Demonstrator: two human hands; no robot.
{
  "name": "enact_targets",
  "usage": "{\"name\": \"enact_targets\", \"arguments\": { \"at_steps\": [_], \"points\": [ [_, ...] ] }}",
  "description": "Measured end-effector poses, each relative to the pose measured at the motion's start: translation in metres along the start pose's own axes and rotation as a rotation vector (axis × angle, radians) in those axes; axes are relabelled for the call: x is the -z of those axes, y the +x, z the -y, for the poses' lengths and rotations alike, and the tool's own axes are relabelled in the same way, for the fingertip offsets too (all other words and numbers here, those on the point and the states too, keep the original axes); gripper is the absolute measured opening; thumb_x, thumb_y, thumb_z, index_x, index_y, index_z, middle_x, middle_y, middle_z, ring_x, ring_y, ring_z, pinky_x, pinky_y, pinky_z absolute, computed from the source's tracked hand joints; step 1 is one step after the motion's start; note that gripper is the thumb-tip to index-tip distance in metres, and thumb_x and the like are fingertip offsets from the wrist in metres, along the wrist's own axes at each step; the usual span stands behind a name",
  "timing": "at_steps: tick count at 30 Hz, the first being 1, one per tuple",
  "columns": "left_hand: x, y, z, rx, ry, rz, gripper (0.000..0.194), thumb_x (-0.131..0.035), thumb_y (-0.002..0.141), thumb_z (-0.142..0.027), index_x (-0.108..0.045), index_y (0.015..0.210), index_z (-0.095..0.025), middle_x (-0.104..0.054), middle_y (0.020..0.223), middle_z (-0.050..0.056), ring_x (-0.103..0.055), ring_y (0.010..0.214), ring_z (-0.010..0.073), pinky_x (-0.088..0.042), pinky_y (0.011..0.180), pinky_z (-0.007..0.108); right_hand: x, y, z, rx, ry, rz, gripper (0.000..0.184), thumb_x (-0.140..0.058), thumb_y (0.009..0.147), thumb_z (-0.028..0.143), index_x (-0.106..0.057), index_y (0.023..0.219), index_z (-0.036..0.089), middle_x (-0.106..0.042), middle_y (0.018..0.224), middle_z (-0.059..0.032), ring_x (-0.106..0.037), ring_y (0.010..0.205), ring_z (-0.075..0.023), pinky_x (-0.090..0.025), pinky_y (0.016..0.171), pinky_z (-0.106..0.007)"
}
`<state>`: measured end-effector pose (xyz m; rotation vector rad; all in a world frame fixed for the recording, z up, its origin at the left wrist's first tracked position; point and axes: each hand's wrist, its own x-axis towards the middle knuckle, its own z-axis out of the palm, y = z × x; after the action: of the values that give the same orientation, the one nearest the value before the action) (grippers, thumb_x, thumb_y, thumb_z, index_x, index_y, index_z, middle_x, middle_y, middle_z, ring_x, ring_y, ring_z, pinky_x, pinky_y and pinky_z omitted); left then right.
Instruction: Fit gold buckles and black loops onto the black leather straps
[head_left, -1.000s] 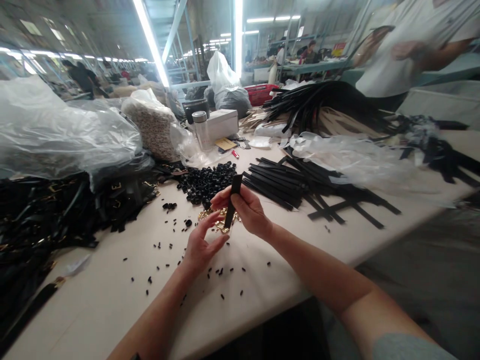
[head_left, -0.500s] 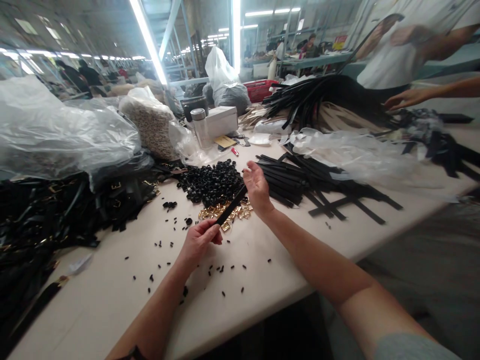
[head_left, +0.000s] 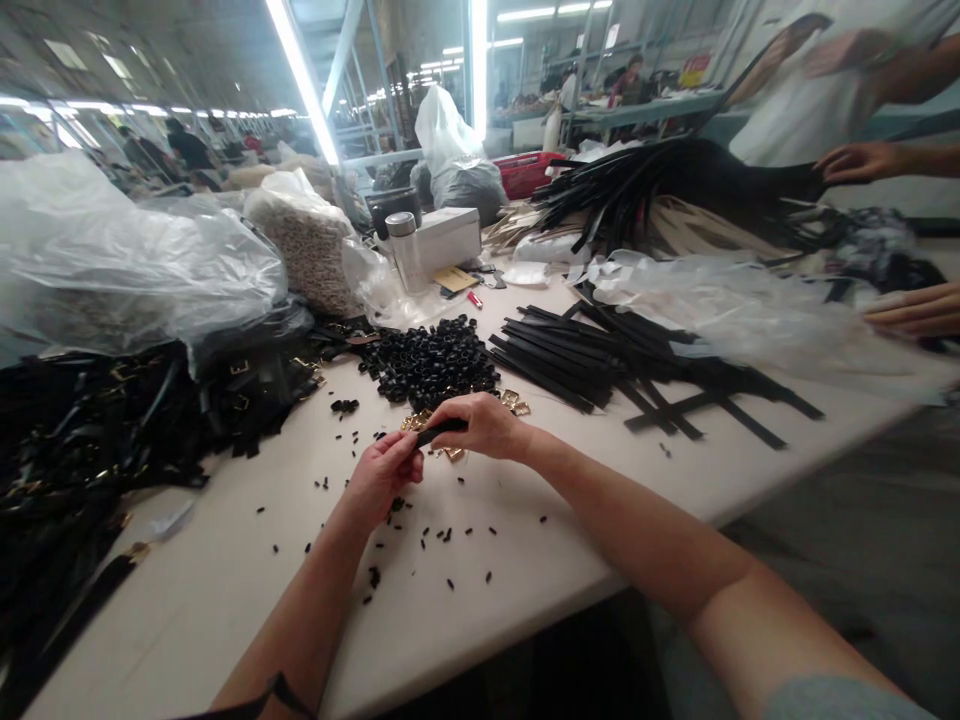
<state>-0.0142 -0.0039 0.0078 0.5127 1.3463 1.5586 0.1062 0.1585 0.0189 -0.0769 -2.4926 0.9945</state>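
Note:
A short black strap (head_left: 442, 428) runs between my two hands over the table. My left hand (head_left: 386, 475) pinches its near end between thumb and fingers. From the right, my right hand (head_left: 487, 425) curls over the far part of the strap, its fingers closed on it. Gold buckles (head_left: 516, 403) lie partly hidden beneath and behind my right hand. Just beyond is a heap of small black loops (head_left: 431, 360). Right of the heap, cut black straps (head_left: 551, 355) lie in a loose stack.
Tiny black bits (head_left: 442, 535) dot the pale table (head_left: 525, 570). Buckled black straps (head_left: 97, 420) pile up at left below a clear plastic bag (head_left: 135, 255). A bottle (head_left: 405, 250) stands behind. A co-worker's hand (head_left: 862, 162) touches long black strips (head_left: 667, 190) at far right.
My right hand has come down and left from above the strap's far end and closed on the strap. The strap now lies flatter. The co-worker's hands have shifted at right.

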Motion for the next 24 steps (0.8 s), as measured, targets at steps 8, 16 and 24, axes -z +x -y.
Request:
{"name": "enact_targets", "arguments": {
  "at_steps": [8,16,24],
  "points": [
    [0.004,0.001,-0.002,0.011,-0.055,-0.041,0.031,-0.076,0.071,-0.040,-0.063,0.078,-0.013,-0.060,0.060,0.000,-0.051,0.050,0.0080,-0.043,0.050,0.018,-0.004,-0.001,-0.002,-0.090,0.049,-0.012,0.016,-0.074,0.075,0.029,-0.071,0.087,0.019,-0.071,0.077,0.0018,-0.060,0.066,-0.0093,-0.038,0.061,-0.019],
    [0.000,0.001,0.005,-0.178,0.186,-0.134,0.030,-0.072,0.074,-0.042,-0.066,0.087,-0.016,-0.067,0.075,0.004,-0.060,0.062,0.0128,-0.050,0.062,0.025,-0.002,0.000,0.001,-0.032,-0.070,0.008,0.010,-0.071,0.079,0.027,-0.069,0.079,0.017,-0.069,0.072,0.0005,-0.058,0.063,-0.0092,-0.036,0.059,-0.019],
    [-0.003,0.000,0.004,-0.843,0.911,-0.161,0.012,-0.062,0.085,-0.025,-0.071,0.092,-0.023,-0.068,0.099,0.005,-0.063,0.092,0.0183,-0.050,0.088,0.034,-0.011,-0.002,0.002,-0.013,-0.243,0.020,0.012,-0.069,0.081,0.031,-0.069,0.081,0.019,-0.069,0.073,-0.0012,-0.058,0.066,-0.0116,-0.033,0.059,-0.021]
  ]
}}
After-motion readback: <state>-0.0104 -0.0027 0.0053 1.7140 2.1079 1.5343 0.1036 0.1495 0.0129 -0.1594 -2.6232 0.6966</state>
